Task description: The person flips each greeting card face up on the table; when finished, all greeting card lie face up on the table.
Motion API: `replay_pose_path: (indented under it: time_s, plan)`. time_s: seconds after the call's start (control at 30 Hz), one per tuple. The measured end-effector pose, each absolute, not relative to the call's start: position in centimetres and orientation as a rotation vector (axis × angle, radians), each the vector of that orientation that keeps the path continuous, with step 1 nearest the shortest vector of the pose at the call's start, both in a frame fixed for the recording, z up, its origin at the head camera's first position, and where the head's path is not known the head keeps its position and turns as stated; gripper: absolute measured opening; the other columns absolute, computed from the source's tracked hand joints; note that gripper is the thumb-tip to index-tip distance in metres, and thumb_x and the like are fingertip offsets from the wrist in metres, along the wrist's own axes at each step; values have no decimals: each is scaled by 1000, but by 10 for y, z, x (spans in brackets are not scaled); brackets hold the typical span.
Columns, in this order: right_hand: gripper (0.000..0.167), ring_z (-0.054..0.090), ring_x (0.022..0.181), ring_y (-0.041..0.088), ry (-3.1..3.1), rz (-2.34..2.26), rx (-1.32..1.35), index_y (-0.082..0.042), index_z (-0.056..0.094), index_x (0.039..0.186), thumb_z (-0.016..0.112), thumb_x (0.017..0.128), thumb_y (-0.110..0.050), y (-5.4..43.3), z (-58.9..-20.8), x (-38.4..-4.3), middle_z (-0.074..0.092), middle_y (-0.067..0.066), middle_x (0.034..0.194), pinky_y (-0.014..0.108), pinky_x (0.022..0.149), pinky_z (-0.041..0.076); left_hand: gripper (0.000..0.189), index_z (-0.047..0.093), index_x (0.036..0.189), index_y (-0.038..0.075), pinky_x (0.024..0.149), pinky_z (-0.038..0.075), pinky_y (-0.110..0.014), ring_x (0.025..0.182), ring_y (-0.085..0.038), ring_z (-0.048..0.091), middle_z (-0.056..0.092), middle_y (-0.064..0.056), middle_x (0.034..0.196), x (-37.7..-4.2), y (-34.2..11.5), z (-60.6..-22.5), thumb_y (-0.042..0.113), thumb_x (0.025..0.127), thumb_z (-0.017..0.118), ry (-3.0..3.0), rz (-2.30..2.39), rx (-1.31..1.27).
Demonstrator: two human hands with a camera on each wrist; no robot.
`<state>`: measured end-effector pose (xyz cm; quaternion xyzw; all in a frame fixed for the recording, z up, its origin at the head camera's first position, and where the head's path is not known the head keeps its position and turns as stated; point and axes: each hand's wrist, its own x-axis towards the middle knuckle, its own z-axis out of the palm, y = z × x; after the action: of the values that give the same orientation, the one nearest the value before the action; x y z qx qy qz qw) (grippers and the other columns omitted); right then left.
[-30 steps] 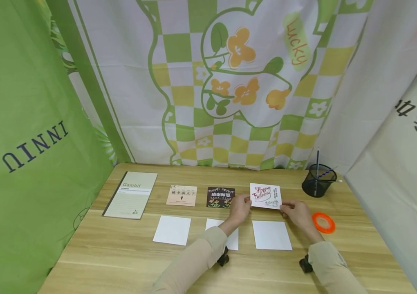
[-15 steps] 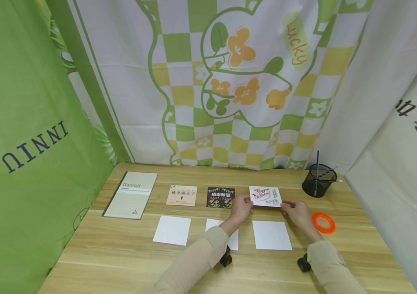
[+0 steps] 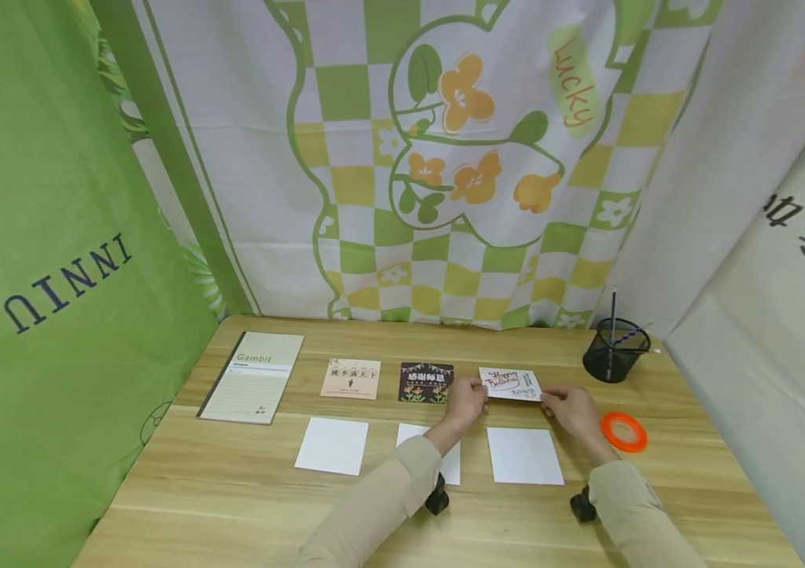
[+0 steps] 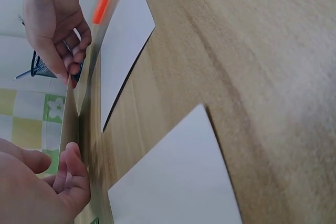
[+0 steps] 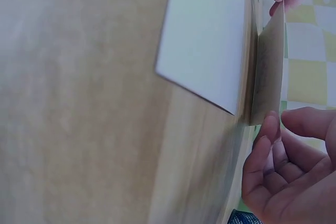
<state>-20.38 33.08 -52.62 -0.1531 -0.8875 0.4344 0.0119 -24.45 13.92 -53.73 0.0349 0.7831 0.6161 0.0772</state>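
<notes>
Between both hands is a white "Happy Birthday" card [image 3: 511, 384] with red lettering, its near edge raised off the table. My left hand [image 3: 466, 401] pinches its left side, and my right hand [image 3: 574, 412] pinches the lower right corner. From the right wrist view the card [image 5: 270, 69] appears nearly edge-on, thumb and fingers on its end. Left of it lies a dark card [image 3: 427, 382] with flowers, then a pink card [image 3: 350, 379]. In front lie white square sheets, one right [image 3: 525, 455], one left [image 3: 332, 446], and a middle one [image 3: 451, 465] partly hidden by my left arm.
A notebook [image 3: 252, 377] lies at the table's left. On the right stand a black mesh pen cup [image 3: 612, 353] with pencils and an orange tape roll [image 3: 624, 431] lying flat. Printed curtains [image 3: 459, 158] hang behind the table.
The birthday card has come down slightly toward the table and tipped flatter, held by both hands throughout. My right hand has shifted slightly left. The other cards and sheets stay put.
</notes>
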Motion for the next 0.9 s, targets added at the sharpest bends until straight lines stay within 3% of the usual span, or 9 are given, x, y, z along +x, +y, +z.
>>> replay_pose_path:
  time_s: [0.13,0.23,0.47,0.73,0.9]
  plan:
    - [28,62,69,17,-2768,1388,-517,13,63,111,54,95,-7,330,-525,-205,67,16,83,21,55,48,18,69,86,-4,37,39,-18,50,-15,57,62,-11,66,-248,140,-541,0,91,52,2307,1820,51]
    - [29,61,69,17,-2763,1411,-535,13,62,112,51,95,-8,331,-525,-205,66,16,83,22,55,48,19,69,92,-3,36,35,-17,49,-12,54,63,-10,67,-249,139,-540,3,93,50,2282,1785,26]
    - [32,61,72,19,-2786,1408,-545,13,60,117,50,96,-9,330,-525,-207,66,20,87,21,56,48,38,57,128,-5,36,36,-19,44,-13,46,65,-18,69,-248,139,-538,-2,91,51,2238,1728,53]
    - [35,62,70,18,-2832,1338,-476,15,58,118,49,96,-11,329,-523,-204,66,19,85,22,57,48,34,59,123,-7,37,39,-21,45,-14,48,61,-13,61,-248,138,-541,-3,90,51,2264,1678,94]
    - [34,61,69,17,-2834,1306,-452,13,59,116,49,96,-12,328,-524,-203,66,19,85,22,57,48,40,56,128,-6,34,36,-20,42,-13,45,60,-14,59,-247,136,-541,-5,88,50,2306,1675,160]
